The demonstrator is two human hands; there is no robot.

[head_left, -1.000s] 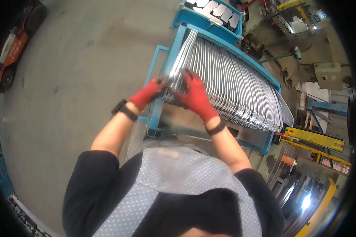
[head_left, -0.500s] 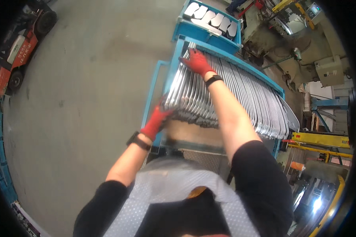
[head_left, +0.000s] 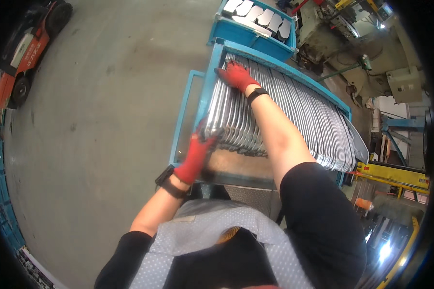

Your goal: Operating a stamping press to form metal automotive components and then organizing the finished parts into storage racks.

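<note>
A long row of thin, shiny metal panels (head_left: 294, 101) stands on edge, packed close together, in a blue metal rack (head_left: 279, 66). Both my hands wear red gloves with dark fingertips. At the near corner of the leftmost panels, my left hand (head_left: 197, 149) has its fingers closed round the edge. My right hand (head_left: 238, 77) grips the far end of the same panels, its thumb on the left side and fingers bent over the top. How many panels lie between the fingers is hidden.
Beyond the rack stands a blue bin (head_left: 248, 33) with several pale, shaped pieces on top. An orange forklift (head_left: 26, 55) is at the far left. Machinery (head_left: 371, 53) and a yellow beam (head_left: 395, 176) line the right side. A blue side rail (head_left: 182, 115) juts from the rack's left.
My left hand has moved slightly up and right along the near corner of the panels. My right hand has shifted a little down at the far end. The view has tilted slightly.
</note>
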